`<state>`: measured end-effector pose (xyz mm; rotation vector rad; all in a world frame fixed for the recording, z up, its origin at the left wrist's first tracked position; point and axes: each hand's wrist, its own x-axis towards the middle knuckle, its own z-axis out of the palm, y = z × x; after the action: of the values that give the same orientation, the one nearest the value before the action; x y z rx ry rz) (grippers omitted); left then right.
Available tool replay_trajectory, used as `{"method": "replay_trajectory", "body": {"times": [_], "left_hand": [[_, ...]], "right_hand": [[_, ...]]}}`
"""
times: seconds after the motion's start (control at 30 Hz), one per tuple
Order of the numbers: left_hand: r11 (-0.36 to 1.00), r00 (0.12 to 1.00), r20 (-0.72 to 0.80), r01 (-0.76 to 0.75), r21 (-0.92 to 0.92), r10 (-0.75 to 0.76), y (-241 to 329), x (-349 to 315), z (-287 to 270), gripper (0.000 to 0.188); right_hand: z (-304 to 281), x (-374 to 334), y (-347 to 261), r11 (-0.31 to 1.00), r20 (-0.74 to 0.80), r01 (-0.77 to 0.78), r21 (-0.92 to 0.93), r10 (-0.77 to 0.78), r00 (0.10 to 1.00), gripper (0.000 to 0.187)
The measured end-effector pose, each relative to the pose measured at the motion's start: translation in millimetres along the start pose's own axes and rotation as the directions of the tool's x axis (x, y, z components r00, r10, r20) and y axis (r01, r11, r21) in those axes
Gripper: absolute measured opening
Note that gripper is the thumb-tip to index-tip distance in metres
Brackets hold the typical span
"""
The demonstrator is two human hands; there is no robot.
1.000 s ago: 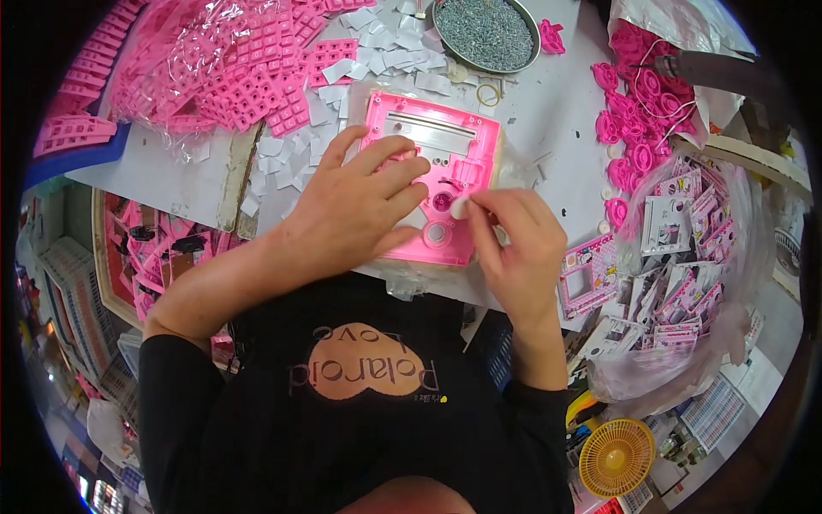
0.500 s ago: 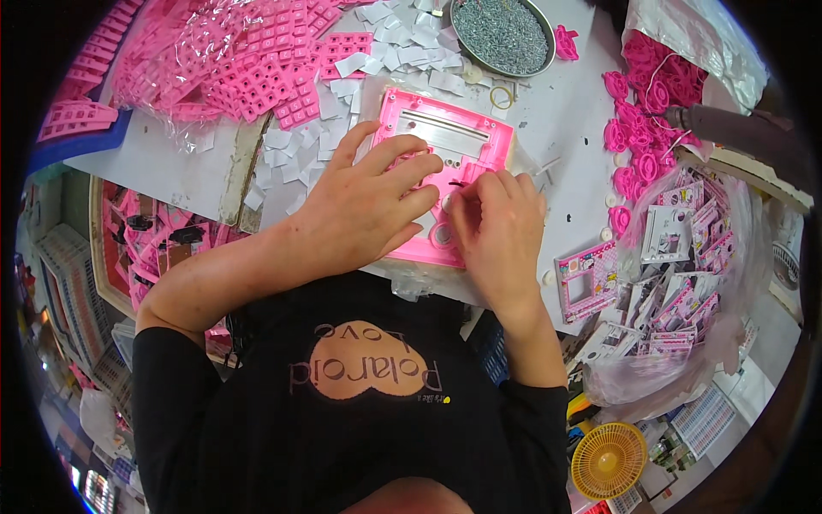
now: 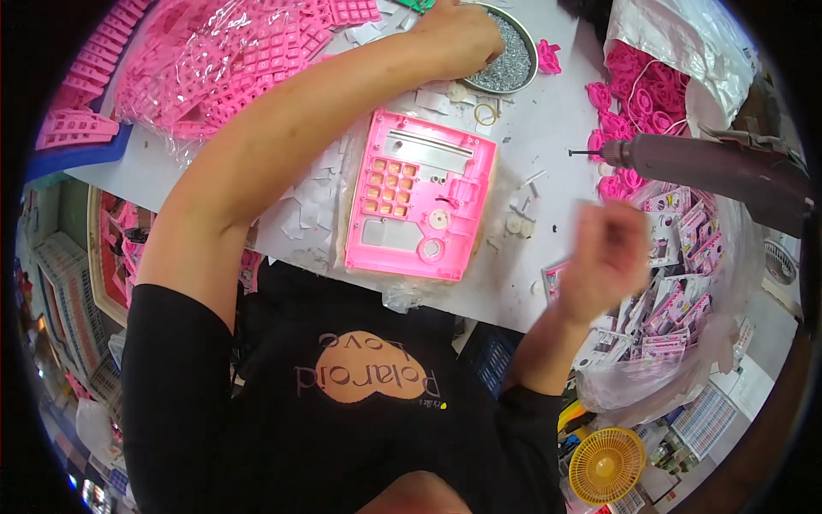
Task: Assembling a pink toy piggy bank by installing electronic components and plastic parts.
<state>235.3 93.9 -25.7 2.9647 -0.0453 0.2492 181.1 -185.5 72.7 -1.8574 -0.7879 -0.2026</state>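
My left hand reaches far forward to a round metal dish, its fingers curled together over the small silvery screws inside. Whatever the fingertips pinch is hidden. Nearer to me a pink plastic housing lies hollow side up on a plastic-wrapped pad, touched by neither hand. It has a keypad grid of square openings, a long clear window, a white disc and a short dark wire. My right hand is raised right of the housing, smeared by motion, below the tip of a dark power screwdriver.
Pink keypad parts in clear plastic fill the far left. White paper slips lie around the housing. To the right are a bag of pink ring-shaped parts and a bag of printed panels. A yellow basket stands lower right.
Both hands have left the pink housing. My left hand has gone forward to the dish of screws, and my right hand has swung out right. The screwdriver now extends further into view.
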Motion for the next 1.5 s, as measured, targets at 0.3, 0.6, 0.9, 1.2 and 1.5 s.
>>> {"method": "replay_trajectory", "body": {"times": [0.3, 0.6, 0.9, 1.2, 1.5], "left_hand": [[0.977, 0.972, -0.113, -0.211, -0.02, 0.208, 17, 12, -2, 0.018], [0.994, 0.995, -0.011, -0.095, 0.062, 0.096, 22, 18, -23, 0.022], [0.913, 0.924, -0.308, -0.31, -0.266, 0.225, 74, -131, -69, 0.012], [0.749, 0.977, -0.214, -0.16, -0.643, 0.024, 99, -190, -63, 0.016], [0.807, 0.957, -0.288, -0.191, -0.559, 0.027, 99, -193, -62, 0.015]], "right_hand": [[-1, 124, 29, 0.774, 0.298, -0.023, 0.633, -0.216, 0.93, 0.057], [29, 111, -2, 0.693, 0.402, -0.207, 0.69, -0.13, 0.906, 0.053], [17, 27, -31, 0.554, 0.185, -0.114, 0.824, -0.073, 0.98, 0.054], [26, 4, -41, 0.495, 0.34, -0.183, 0.849, -0.248, 0.907, 0.039], [32, -5, -46, 0.529, 0.37, -0.225, 0.818, -0.186, 0.91, 0.037]]}}
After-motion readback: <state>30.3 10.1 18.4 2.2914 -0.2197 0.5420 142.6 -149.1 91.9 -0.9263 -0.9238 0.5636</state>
